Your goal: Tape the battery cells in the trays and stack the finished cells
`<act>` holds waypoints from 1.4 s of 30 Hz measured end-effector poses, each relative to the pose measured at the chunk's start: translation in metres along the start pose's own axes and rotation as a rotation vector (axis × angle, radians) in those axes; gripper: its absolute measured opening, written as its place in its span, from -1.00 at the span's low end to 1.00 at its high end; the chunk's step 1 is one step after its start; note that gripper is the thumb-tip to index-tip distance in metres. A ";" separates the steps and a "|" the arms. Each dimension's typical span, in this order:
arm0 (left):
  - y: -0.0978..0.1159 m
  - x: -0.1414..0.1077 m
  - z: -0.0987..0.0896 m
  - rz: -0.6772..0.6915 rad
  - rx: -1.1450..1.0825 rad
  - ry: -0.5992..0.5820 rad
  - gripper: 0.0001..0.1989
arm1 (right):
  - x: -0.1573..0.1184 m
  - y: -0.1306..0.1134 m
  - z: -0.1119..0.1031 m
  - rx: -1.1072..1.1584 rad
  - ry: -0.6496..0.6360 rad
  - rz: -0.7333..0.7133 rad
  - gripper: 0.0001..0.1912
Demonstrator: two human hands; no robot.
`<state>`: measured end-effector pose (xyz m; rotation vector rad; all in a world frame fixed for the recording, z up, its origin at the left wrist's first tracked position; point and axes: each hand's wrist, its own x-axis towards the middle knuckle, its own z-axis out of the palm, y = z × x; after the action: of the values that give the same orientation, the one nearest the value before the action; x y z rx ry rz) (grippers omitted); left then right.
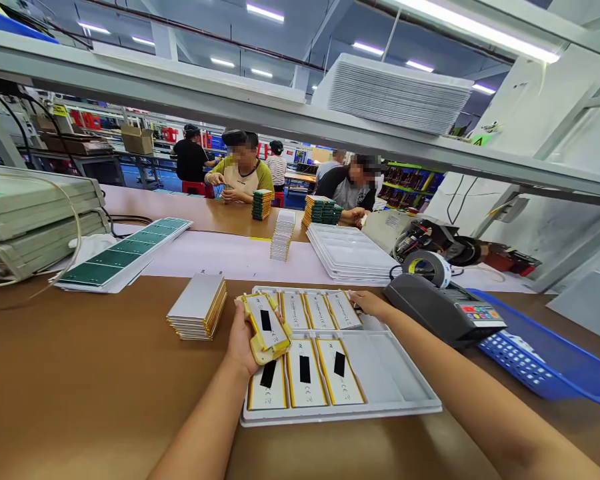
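Observation:
My left hand [243,340] is closed around a yellow-edged flat cell [275,335] with a black strip, which sits in a pale yellow holder above the tray's left part. Under it lies a white plastic tray [395,373] with two rows of white, yellow-edged cells. Three cells in the near row, such as this one [341,383], carry black strips; the far-row cells show none. My right hand [370,303] reaches to the far row's right end, its fingers at the edge of the rightmost cell [344,310]; the fingertips are partly hidden.
A stack of cells [197,307] stands left of the tray. Right are a tape dispenser [440,310] and blue basket [555,360]. White trays [350,253], green boards [125,253] and grey instruments [40,220] lie farther back. People sit across the bench beneath a shelf beam [260,117].

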<state>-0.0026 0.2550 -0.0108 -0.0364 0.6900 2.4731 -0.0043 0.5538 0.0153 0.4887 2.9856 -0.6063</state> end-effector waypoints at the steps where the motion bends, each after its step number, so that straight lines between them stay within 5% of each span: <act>1: 0.000 0.000 0.000 -0.002 -0.004 0.000 -0.41 | -0.002 -0.005 0.000 0.034 -0.021 0.006 -0.68; 6: 0.000 -0.004 0.000 -0.008 -0.020 -0.047 -0.39 | -0.012 -0.042 -0.015 0.147 -0.049 0.030 -0.84; 9: -0.002 -0.008 0.003 -0.033 -0.026 -0.068 -0.38 | -0.025 -0.079 -0.017 0.229 -0.043 -0.098 -0.81; 14: -0.006 -0.015 0.007 -0.002 -0.067 -0.168 -0.41 | -0.064 -0.149 0.015 0.248 -0.105 -0.374 -0.82; 17: -0.005 -0.017 0.004 0.026 -0.094 -0.220 -0.40 | -0.088 -0.166 0.027 0.176 -0.108 -0.454 -0.80; 23: -0.001 -0.014 -0.002 -0.005 -0.112 -0.248 -0.30 | -0.107 -0.122 -0.002 -0.304 0.239 -0.340 -0.68; 27: -0.001 -0.012 -0.001 0.037 -0.098 -0.247 -0.38 | -0.101 -0.062 -0.013 -0.519 0.127 -0.173 -0.80; 31: -0.003 -0.007 0.003 0.025 -0.026 -0.143 -0.57 | -0.108 -0.021 0.003 -0.606 0.079 -0.176 -0.80; 37: -0.006 -0.008 0.002 0.045 0.036 -0.117 -0.51 | -0.125 -0.018 0.032 -0.679 0.160 -0.307 -0.80; 42: -0.004 -0.015 -0.001 0.053 0.043 -0.252 -0.55 | -0.126 -0.012 0.033 -0.546 0.183 -0.205 -0.82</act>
<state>0.0123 0.2493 -0.0111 0.3076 0.6410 2.4547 0.1114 0.4926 0.0041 0.2040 3.1993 0.2707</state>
